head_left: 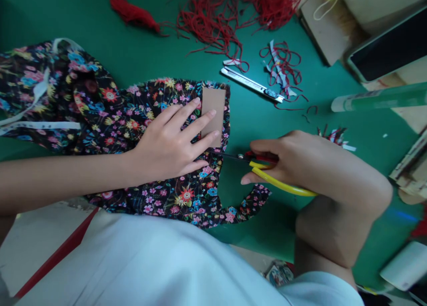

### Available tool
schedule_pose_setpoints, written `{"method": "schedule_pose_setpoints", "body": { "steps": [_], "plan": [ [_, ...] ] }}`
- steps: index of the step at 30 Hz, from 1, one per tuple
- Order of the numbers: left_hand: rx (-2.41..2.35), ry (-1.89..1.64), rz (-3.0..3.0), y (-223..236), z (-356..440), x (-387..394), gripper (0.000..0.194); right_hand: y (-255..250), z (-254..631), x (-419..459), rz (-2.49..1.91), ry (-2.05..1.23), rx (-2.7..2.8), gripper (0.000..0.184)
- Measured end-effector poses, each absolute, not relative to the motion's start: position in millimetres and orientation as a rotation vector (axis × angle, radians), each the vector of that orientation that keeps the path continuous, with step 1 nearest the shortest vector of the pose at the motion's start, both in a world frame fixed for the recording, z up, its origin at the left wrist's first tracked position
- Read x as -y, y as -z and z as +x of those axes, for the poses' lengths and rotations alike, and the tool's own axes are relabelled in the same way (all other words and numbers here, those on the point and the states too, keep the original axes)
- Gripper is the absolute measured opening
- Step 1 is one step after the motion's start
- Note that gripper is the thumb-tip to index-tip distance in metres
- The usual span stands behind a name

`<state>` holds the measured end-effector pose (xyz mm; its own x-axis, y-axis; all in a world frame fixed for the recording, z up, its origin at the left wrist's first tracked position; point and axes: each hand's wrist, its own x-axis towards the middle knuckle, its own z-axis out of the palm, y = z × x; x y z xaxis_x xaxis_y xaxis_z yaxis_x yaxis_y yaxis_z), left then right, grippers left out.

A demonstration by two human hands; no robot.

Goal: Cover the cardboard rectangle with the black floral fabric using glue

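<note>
A black floral cloth (156,106) lies across the green table, with a narrow strip of it curling away at the lower right. Flat on the cloth's right end rests a brown cardboard rectangle (214,106). My left hand (176,137) is spread over the cloth, its fingertips on the cardboard. In my right hand (293,159) are scissors (283,181) with yellow and red handles. Their dark blades point left, reaching the cloth's edge just below the cardboard. The blade tips are partly hidden at the cloth.
A utility knife (251,84) lies above my right hand, beside a tangle of red yarn and scraps (283,70). More red yarn (213,23) and a red tassel (133,12) are farther back. At the right are a phone (390,43) and a green tube (380,97).
</note>
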<state>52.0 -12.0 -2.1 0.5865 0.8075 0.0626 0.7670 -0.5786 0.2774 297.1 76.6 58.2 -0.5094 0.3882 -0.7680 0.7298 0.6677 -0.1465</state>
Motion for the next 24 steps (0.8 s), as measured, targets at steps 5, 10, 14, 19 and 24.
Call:
{"method": "schedule_pose_setpoints", "body": {
  "steps": [5,10,14,19,24],
  "plan": [
    [-1.313,-0.254,2.555,2.6,51.5,10.3,0.049,-60.7,295.7,-75.3,0.845,0.546,-2.119,0.063],
    [-1.325,-0.267,2.618,3.5,51.0,8.0,0.053,-58.7,297.8,-74.6,0.867,0.522,-2.089,0.068],
    [-1.327,-0.326,2.704,5.5,50.6,7.1,0.056,-57.9,298.4,-73.0,0.871,0.484,-2.107,0.068],
    [-1.311,-0.352,2.696,9.0,49.9,6.0,0.055,-58.0,298.8,-69.8,0.867,0.407,-2.133,0.068],
    [-1.315,-0.271,2.608,7.5,50.0,5.1,0.048,-58.2,296.7,-67.9,0.884,0.431,-2.082,0.067]
  ]
}}
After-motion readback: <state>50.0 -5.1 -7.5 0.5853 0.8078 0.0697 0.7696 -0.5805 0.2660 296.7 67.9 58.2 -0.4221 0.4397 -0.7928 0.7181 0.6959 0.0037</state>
